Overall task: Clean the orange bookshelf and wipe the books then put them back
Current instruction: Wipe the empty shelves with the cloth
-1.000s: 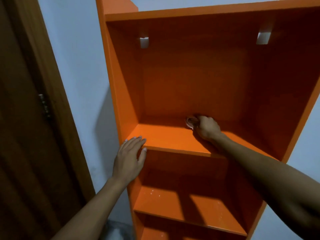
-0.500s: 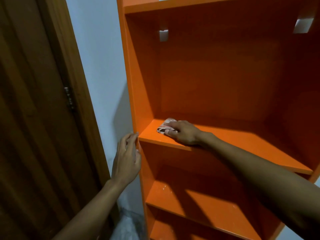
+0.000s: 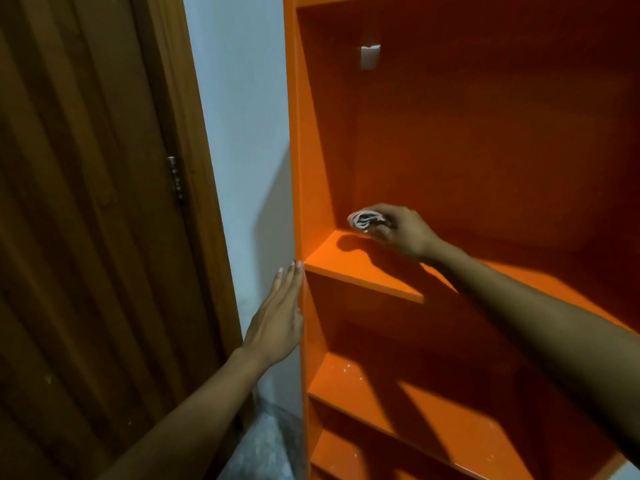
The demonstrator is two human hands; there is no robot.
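**Right hand w/ cloth at back-left corner of shelf, left hand flat on outer side panel**

Tall glossy orange bookshelf (image 3: 450, 150) fills right half of the head view, no books visible in any compartment shown. Right hand (image 3: 403, 233) is deep in the upper compartment, fingers curled tight around a small bunched whitish cloth (image 3: 363, 221). Cloth sits at the back-left corner, right where the shelf board (image 3: 360, 268) meets left wall and back panel; can't tell if it's touching the board or just off it. Hand's shadow falls on the board under it.

Left hand (image 3: 278, 315) is outside the unit, fingers straight and together, palm flat against the outer face of the left side panel, fingertips level w/ the board's front edge. Holding nothing.

Lower shelf (image 3: 346, 386) has a few pale specks on it. Small white bracket (image 3: 370, 57) on back panel up top. Pale wall (image 3: 239, 133) left of the unit, then brown wooden door (image 3: 86, 220) w/ metal hinge (image 3: 176, 180).
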